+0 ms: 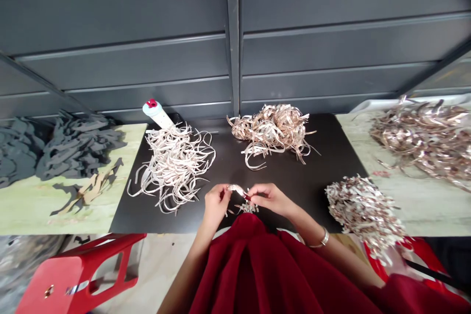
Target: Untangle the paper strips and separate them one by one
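A short shiny rose-gold strip (238,190) is stretched between my two hands above the front of the black tabletop. My left hand (217,202) pinches its left end, and my right hand (270,198) pinches the right end. Just below the strip, a few small shiny pieces (248,207) lie near the table edge. To the left spreads a loose pile of thin whitish strips (176,162). A tangled heap of rose-gold strips (274,130) sits behind my hands, slightly to the right.
A pile of short shiny pieces (364,211) hangs over the front edge at right. More rose-gold strips (427,140) lie far right, dark grey pieces (75,144) far left. A white cylinder (158,114) stands at the back. A red stool (59,279) is lower left.
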`<move>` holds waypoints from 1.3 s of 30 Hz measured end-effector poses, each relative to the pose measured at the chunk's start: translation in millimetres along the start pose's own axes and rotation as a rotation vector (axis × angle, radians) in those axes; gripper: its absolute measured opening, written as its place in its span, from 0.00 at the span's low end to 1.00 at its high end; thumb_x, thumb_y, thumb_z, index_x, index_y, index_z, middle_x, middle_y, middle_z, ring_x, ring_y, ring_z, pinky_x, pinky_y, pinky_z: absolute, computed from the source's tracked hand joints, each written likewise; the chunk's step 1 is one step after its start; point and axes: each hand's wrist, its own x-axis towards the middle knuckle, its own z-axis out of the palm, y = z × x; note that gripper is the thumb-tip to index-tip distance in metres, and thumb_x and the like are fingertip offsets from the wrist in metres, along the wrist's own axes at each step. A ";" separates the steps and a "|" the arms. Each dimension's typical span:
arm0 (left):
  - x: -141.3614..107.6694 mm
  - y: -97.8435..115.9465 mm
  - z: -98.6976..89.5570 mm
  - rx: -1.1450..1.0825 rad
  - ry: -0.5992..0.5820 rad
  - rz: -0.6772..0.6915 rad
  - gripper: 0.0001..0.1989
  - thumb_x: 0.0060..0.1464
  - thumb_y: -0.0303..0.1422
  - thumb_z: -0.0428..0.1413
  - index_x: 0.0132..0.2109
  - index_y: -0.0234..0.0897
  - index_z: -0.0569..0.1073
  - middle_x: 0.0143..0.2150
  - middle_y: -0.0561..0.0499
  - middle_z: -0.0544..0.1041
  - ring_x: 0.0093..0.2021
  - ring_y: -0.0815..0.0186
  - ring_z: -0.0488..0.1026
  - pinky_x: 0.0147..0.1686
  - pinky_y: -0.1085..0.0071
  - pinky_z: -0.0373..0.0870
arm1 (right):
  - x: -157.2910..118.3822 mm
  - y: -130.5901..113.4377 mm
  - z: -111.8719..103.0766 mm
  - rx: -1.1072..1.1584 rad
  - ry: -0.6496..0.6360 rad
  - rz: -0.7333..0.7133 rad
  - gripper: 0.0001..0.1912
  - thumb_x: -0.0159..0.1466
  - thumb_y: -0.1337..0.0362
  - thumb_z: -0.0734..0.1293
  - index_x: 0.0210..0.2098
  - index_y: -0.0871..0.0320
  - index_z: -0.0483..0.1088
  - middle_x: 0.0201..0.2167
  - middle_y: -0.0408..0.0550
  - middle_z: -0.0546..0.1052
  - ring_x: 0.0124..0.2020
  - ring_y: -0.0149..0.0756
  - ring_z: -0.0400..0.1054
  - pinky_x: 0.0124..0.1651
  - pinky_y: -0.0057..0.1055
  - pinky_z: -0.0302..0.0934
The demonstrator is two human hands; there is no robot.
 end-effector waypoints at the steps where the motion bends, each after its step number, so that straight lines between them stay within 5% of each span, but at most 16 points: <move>1: -0.3 -0.4 -1.5 -0.021 0.013 -0.017 0.11 0.55 0.31 0.49 0.36 0.35 0.75 0.33 0.47 0.78 0.33 0.65 0.73 0.35 0.70 0.68 | -1.2 0.1 -2.6 0.021 -0.041 0.012 0.10 0.60 0.59 0.67 0.32 0.61 0.74 0.28 0.46 0.76 0.31 0.32 0.69 0.37 0.28 0.61; 5: 0.0 -1.6 -5.0 -0.093 0.066 -0.065 0.10 0.53 0.30 0.49 0.37 0.36 0.75 0.34 0.48 0.77 0.34 0.65 0.73 0.38 0.69 0.67 | -4.2 4.4 -9.8 0.018 -0.113 0.083 0.10 0.60 0.60 0.66 0.34 0.62 0.74 0.29 0.46 0.77 0.31 0.32 0.69 0.36 0.28 0.61; 8: 0.7 -1.7 -3.4 -0.157 0.088 -0.107 0.10 0.52 0.31 0.51 0.40 0.36 0.74 0.32 0.50 0.76 0.33 0.66 0.72 0.38 0.69 0.67 | -4.4 4.5 -9.3 -0.127 -0.041 0.070 0.07 0.60 0.63 0.66 0.30 0.61 0.73 0.26 0.44 0.76 0.28 0.31 0.68 0.33 0.26 0.61; 11: -2.5 2.9 -0.9 -0.408 0.040 -0.224 0.22 0.45 0.34 0.60 0.49 0.37 0.67 0.32 0.54 0.72 0.28 0.70 0.70 0.32 0.72 0.68 | -4.4 -1.4 -4.4 -0.361 0.092 -0.081 0.06 0.62 0.66 0.65 0.29 0.60 0.72 0.26 0.44 0.75 0.29 0.30 0.68 0.35 0.26 0.60; 16: -17.5 28.3 -2.5 -0.942 -0.428 -0.446 0.26 0.40 0.51 0.61 0.34 0.32 0.68 0.23 0.55 0.68 0.19 0.75 0.62 0.19 0.79 0.58 | -6.1 -12.8 8.4 -0.797 0.136 -0.487 0.11 0.67 0.67 0.59 0.31 0.60 0.71 0.26 0.47 0.74 0.29 0.33 0.64 0.35 0.30 0.59; 19: -22.1 45.6 -3.8 -0.978 -0.353 -0.510 0.24 0.44 0.51 0.59 0.26 0.32 0.66 0.18 0.56 0.65 0.16 0.78 0.57 0.17 0.79 0.52 | -7.6 -16.7 12.3 -0.918 0.105 -0.618 0.12 0.67 0.68 0.58 0.33 0.60 0.72 0.27 0.48 0.75 0.30 0.35 0.64 0.36 0.32 0.59; 23: -21.3 56.0 -10.7 -0.758 -0.097 -0.366 0.15 0.47 0.41 0.59 0.25 0.34 0.66 0.16 0.59 0.64 0.16 0.76 0.58 0.19 0.79 0.54 | -9.5 -18.3 6.8 -0.768 0.261 -0.599 0.08 0.66 0.66 0.62 0.35 0.58 0.72 0.29 0.49 0.76 0.33 0.35 0.66 0.38 0.34 0.62; 29: -26.1 60.5 -31.1 -0.213 0.063 -0.052 0.10 0.54 0.36 0.53 0.28 0.36 0.70 0.19 0.57 0.67 0.20 0.73 0.63 0.22 0.77 0.58 | -14.1 -16.6 8.7 -0.444 0.416 -0.333 0.05 0.61 0.64 0.65 0.29 0.58 0.70 0.25 0.45 0.75 0.27 0.32 0.68 0.32 0.29 0.64; 33: -30.5 67.0 -34.6 -0.027 0.111 0.118 0.10 0.56 0.34 0.51 0.29 0.36 0.71 0.22 0.56 0.69 0.21 0.73 0.63 0.23 0.76 0.58 | -11.5 -21.0 22.0 -0.391 0.463 -0.184 0.09 0.54 0.61 0.71 0.26 0.58 0.67 0.22 0.41 0.70 0.22 0.28 0.63 0.26 0.25 0.59; 39: -32.3 73.4 -36.7 0.028 0.093 0.227 0.09 0.57 0.32 0.50 0.31 0.38 0.72 0.26 0.52 0.73 0.25 0.70 0.67 0.28 0.75 0.62 | -2.1 -31.3 26.3 -0.400 0.453 -0.091 0.11 0.59 0.61 0.66 0.22 0.58 0.67 0.20 0.43 0.71 0.22 0.29 0.63 0.26 0.25 0.57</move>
